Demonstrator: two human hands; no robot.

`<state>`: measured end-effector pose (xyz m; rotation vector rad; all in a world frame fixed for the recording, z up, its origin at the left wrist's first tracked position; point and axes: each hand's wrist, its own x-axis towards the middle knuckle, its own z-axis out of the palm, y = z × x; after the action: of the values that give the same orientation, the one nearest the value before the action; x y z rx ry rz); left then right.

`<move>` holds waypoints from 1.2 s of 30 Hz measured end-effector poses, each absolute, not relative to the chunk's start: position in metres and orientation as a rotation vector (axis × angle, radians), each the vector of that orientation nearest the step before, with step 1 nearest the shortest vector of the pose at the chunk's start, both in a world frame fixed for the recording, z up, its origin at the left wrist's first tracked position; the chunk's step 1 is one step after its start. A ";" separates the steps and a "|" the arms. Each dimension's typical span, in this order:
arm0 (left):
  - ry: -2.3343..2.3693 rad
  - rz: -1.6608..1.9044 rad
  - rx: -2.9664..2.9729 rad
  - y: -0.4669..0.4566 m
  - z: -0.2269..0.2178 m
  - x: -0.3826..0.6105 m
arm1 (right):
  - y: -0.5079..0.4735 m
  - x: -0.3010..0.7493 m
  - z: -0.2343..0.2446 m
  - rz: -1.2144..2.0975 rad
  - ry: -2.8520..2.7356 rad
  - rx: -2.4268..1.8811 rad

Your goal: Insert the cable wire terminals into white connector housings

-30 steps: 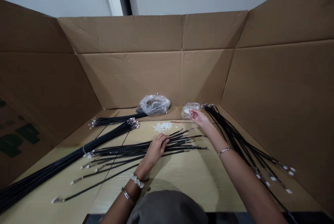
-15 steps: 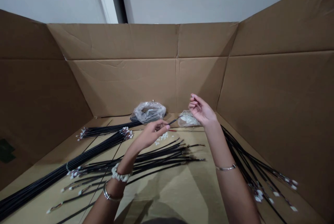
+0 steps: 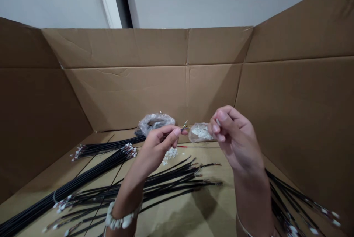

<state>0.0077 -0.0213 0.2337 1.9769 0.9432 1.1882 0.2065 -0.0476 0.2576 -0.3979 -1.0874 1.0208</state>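
Note:
My left hand (image 3: 157, 146) is closed on a black cable, thumb and fingers pinching it near its end. Thin coloured wires (image 3: 185, 126) fan out past the fingertips. To the right, my right hand (image 3: 239, 137) is raised with its fingers pinched around a small white connector housing (image 3: 218, 122), mostly hidden by the fingers. The two hands are apart. Below my left hand lies a small pile of white connector housings (image 3: 170, 153). Loose black cables (image 3: 171, 176) with bare wire ends spread across the cardboard under my left wrist.
Bundled black cables (image 3: 94, 170) with white connectors lie at the left. More cables (image 3: 297, 192) lie at the right. A clear plastic bag (image 3: 156, 122) and a bag of white pieces (image 3: 200, 132) sit by the back cardboard wall (image 3: 132, 93). Cardboard walls stand on three sides.
My right hand has moved nearer and to the right, its wrist turning. In my left hand the cable end has shifted, its coloured wires now showing spread. The view has tilted slightly.

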 end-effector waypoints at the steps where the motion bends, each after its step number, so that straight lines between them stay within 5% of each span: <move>1: 0.944 1.239 1.980 -0.025 0.237 0.009 | -0.052 0.206 0.256 1.002 -1.106 -0.414; 15: 1.046 1.795 1.906 -0.067 0.248 0.010 | -0.069 0.183 0.251 0.672 -1.354 -0.689; 36: 1.119 1.844 1.879 -0.081 0.250 0.016 | -0.069 0.168 0.247 0.630 -1.396 -0.680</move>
<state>0.0161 -0.0806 0.2496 1.8786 1.1189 1.8437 0.1683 -0.0688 0.2471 -0.6796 -1.3957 0.6299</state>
